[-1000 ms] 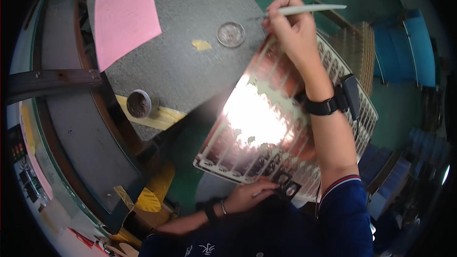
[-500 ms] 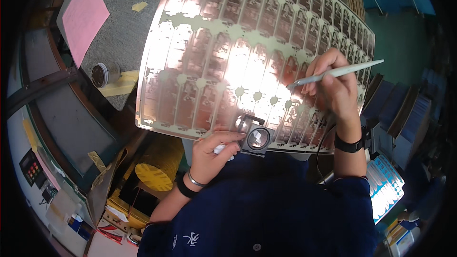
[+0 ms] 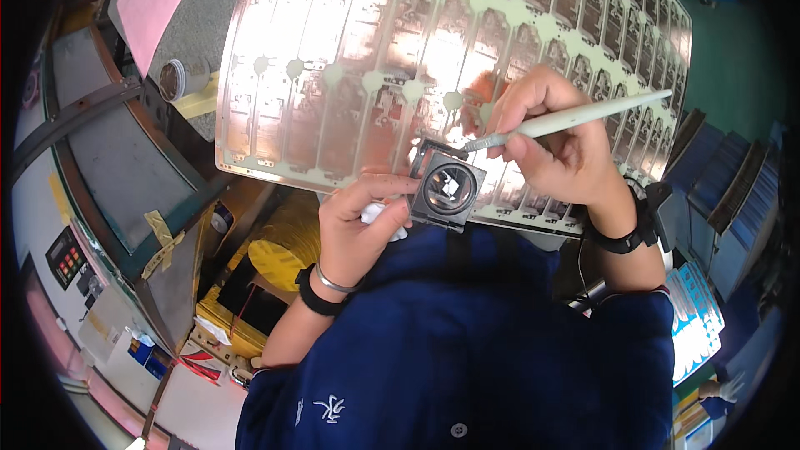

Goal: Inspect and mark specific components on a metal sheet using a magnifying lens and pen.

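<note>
A large copper-coloured circuit panel [image 3: 350, 92] with rows of repeated outlines fills the upper middle, tilted and shining with glare. At its near edge my left hand [image 3: 360, 221] pinches a folding magnifier loupe [image 3: 451, 189] by its frame, and a crumpled white wad [image 3: 377, 214] sits tucked in the same hand. My right hand [image 3: 560, 137] grips a slim pale-handled tool [image 3: 583, 114] like a pen. Its narrow grey tip points left and ends just beyond the loupe's far frame; whether it touches the panel I cannot tell.
On the grey table at the upper left are a pink sheet [image 3: 154, 4] and a small round jar [image 3: 183, 79]. Below stands a yellow-wrapped roll [image 3: 287, 254]. Dark stacked boards [image 3: 725, 192] are at the right, above a blue-and-white patterned sheet [image 3: 696, 317].
The view has shifted, and the panel sits higher in it. My right hand has brought the tool's tip down and left, close to the loupe. Both hands keep their holds.
</note>
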### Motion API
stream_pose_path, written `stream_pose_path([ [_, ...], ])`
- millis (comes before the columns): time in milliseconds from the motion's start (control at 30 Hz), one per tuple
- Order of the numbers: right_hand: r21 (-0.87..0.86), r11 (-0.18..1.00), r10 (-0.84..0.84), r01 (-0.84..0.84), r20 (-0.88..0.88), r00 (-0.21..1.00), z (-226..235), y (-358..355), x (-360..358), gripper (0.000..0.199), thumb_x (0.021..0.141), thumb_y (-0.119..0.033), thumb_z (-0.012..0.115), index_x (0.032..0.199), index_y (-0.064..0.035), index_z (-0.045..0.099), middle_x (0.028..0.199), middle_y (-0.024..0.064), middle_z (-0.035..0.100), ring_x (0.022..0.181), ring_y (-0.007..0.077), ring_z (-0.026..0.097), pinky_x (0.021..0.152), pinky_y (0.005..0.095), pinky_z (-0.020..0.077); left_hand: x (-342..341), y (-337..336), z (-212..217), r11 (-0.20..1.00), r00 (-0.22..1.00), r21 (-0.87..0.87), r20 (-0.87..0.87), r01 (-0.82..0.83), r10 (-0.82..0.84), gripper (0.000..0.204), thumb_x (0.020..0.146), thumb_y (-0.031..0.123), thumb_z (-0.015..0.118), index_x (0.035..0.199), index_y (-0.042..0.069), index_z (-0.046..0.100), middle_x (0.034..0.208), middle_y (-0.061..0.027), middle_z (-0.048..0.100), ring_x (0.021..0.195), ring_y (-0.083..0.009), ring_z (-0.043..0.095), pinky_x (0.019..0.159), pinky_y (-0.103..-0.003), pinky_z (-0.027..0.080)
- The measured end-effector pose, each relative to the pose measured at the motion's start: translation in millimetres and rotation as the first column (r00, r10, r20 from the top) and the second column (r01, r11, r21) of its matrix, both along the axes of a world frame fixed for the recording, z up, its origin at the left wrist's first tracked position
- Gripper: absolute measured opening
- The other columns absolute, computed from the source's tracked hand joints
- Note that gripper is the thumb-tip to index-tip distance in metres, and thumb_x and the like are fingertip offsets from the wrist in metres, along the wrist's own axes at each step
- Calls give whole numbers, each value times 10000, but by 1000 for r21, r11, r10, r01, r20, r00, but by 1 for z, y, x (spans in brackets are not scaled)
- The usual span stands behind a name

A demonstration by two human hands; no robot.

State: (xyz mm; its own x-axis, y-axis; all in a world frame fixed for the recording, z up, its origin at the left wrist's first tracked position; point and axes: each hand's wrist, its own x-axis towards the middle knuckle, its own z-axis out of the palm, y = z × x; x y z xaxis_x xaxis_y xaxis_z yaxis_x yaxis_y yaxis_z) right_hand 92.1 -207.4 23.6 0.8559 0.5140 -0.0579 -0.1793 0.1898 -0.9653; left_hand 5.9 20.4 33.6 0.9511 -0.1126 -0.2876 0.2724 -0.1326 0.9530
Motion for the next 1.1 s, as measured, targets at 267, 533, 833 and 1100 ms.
stream_pose_path([
  [267,-68,996,57,-50,104,993,6,9,6,105,860,-18,546,924,8,467,821,87,567,727,104,567,634,208,465,-1,5,2,1000,1000,-5,-13,-14,14,196,774,-78,612,954,-11,651,941,-115,642,688,-116,624,590,-225,509],
  [533,10,1000,27,-28,84,996,0,12,0,92,847,-13,566,891,-14,485,807,55,543,707,91,515,613,213,418,3,2,5,997,999,-73,-39,-39,36,193,792,-56,615,972,-3,662,968,-112,651,686,-101,623,594,-213,502],
  [833,-104,994,50,-40,88,995,3,-3,0,109,771,30,572,859,-13,525,789,58,583,733,120,552,732,272,461,0,-3,7,994,994,-106,-102,-37,26,181,812,11,651,992,12,671,892,-66,669,674,-77,613,598,-199,488],
  [1100,-106,994,28,-14,135,990,2,-3,-1,111,760,3,593,841,-13,519,774,66,596,711,128,564,705,281,475,2,-4,5,993,999,-114,-50,-9,3,176,813,15,652,987,19,676,890,-72,667,670,-79,613,590,-201,490],
])
